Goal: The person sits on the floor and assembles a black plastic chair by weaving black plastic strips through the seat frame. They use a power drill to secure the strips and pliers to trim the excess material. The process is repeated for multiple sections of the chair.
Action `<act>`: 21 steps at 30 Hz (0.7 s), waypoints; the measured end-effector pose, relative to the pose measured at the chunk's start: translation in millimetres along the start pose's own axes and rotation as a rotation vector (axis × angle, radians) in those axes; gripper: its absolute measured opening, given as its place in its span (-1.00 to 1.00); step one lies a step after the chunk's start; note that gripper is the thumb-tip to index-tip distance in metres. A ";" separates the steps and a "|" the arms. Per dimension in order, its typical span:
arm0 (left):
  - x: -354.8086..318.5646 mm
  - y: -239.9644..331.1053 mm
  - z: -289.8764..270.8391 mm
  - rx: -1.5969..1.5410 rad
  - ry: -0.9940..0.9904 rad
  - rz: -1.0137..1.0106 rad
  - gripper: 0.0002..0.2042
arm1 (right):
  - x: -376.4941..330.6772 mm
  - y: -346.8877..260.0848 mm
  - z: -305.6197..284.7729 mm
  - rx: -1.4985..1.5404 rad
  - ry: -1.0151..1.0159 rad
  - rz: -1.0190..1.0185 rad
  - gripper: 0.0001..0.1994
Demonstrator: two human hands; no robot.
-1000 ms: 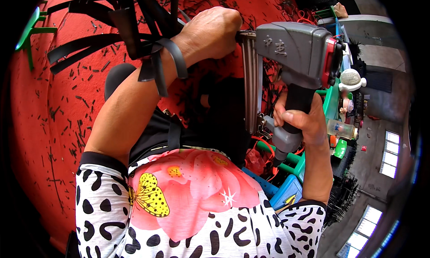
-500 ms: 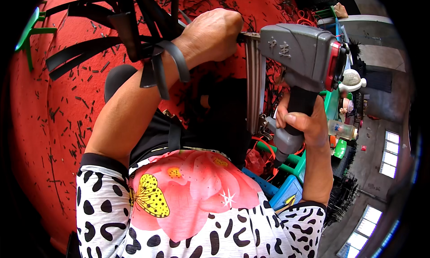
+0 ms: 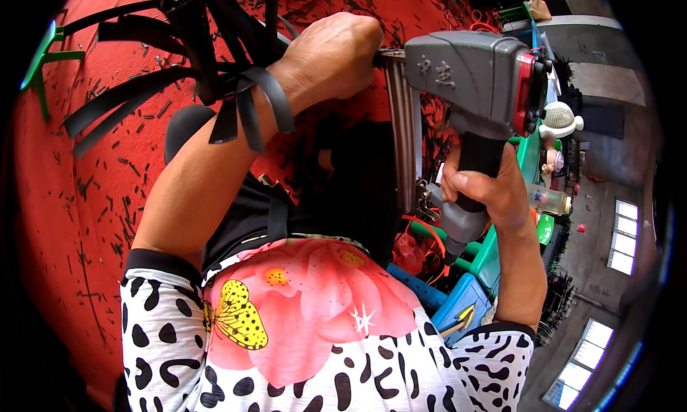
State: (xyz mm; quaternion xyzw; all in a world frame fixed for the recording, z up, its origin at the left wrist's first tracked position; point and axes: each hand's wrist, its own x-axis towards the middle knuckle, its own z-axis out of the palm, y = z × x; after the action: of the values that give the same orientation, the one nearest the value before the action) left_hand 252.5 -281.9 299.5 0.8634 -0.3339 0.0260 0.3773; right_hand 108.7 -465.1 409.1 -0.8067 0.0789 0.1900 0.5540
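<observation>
The person's right hand [image 3: 486,183] is wrapped around the black grip of a grey nail gun [image 3: 461,72], with the thumb laid across the grip. The gun is held up above the red floor covering [image 3: 100,269], toward the covering's right edge; its body lies level across the view, the red-trimmed end faces right and the long ribbed magazine [image 3: 402,133] runs down from the nose.

The left hand [image 3: 336,54] is at the nose of the gun, back of the hand up and knuckles bent. Its fingertips are hidden beneath, so whether they are pressed together or pinching a strip cannot be told; nor is it clear whether the hand touches the nose. A bundle of flat black strips [image 3: 200,47] hangs beside this hand, and one strip bends over the wrist.

Short dark scraps [image 3: 132,167] are scattered over the floor covering. Near its upper left corner stands a green stool [image 3: 50,56]. Along its right side, beyond the gun, are a green plastic frame [image 3: 488,258], an orange hose [image 3: 447,263], a blue box [image 3: 458,301] with something yellow on it, a clear jar [image 3: 548,199] lying tilted, and a small white fan [image 3: 561,118].
</observation>
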 end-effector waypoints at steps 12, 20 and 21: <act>6.1 -5.7 3.0 0.015 -0.040 0.001 -0.77 | -2.1 3.6 2.7 0.109 0.001 -0.025 -0.77; -1.0 -16.6 -23.0 -0.014 -0.114 0.002 -0.69 | -63.0 31.8 -29.2 0.251 0.405 -0.124 -0.72; -0.6 -15.1 -25.8 -0.011 -0.117 0.027 -0.69 | -78.5 43.2 -39.7 0.268 0.479 -0.097 -0.69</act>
State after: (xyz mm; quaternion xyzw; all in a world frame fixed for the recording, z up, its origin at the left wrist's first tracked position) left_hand 266.4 -256.9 308.2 0.8568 -0.3670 -0.0211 0.3616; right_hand 31.0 -524.5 415.2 -0.7511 0.1930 -0.0451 0.6297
